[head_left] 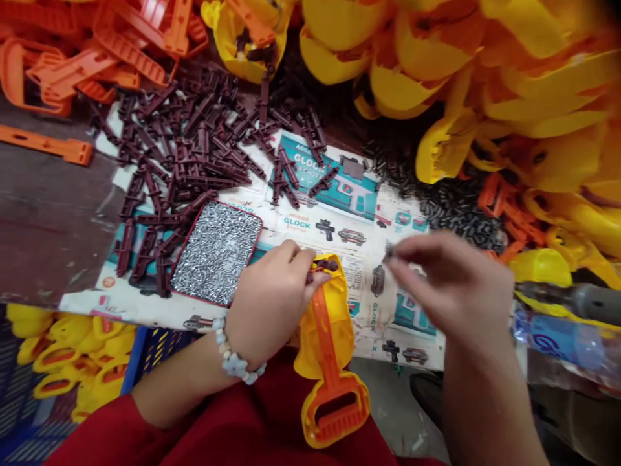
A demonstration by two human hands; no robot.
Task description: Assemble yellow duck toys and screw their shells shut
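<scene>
My left hand (272, 301), wearing a beaded bracelet, grips the top end of a yellow plastic toy shell (345, 330). An orange strip with a looped handle (327, 340) lies inside the shell. Small dark maroon bits show at its top, partly covered by my thumb. To the right, my right hand (451, 285) is in the air with thumb and forefinger pinched on a small dark piece (389, 251), too blurred to name. Behind that hand is a heap of small dark metal pieces (456, 210). A red-rimmed tray (262, 226) full of small silver screws sits beside my left hand.
Maroon plastic parts (194, 142) are heaped behind the tray on printed cardboard (301, 243). Orange handles (97, 58) pile up at back left, yellow shells (412, 52) at back right. A power screwdriver (592, 303) and plastic bottle (553, 333) lie right. A blue crate (140, 356) stands lower left.
</scene>
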